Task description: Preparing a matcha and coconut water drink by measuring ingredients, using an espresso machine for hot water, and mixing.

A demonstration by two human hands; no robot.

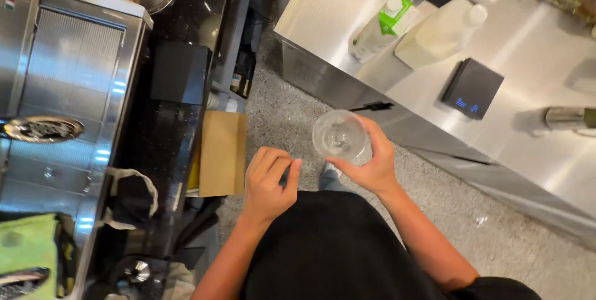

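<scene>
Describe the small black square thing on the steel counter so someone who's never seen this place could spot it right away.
Start at the long steel counter on the right. Just below the pale plastic jug and the green-and-white carton lying on it sits a small black scale. It is the only flat, dark, square thing there, with faint blue lit digits on its front edge.

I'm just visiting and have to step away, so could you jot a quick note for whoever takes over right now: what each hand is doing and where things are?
Right hand: holds a clear glass upright over the floor, fingers around its side; it looks empty.
Left hand: fingers curled, holding nothing that shows, close beside the glass but apart from it.
Nearby: steel counter to the right with a green-and-white carton, a white jug and a small black scale. Espresso machine to the left.
Done: glass is in hand.
Left: nothing is in the glass yet and it is not set down.
</scene>
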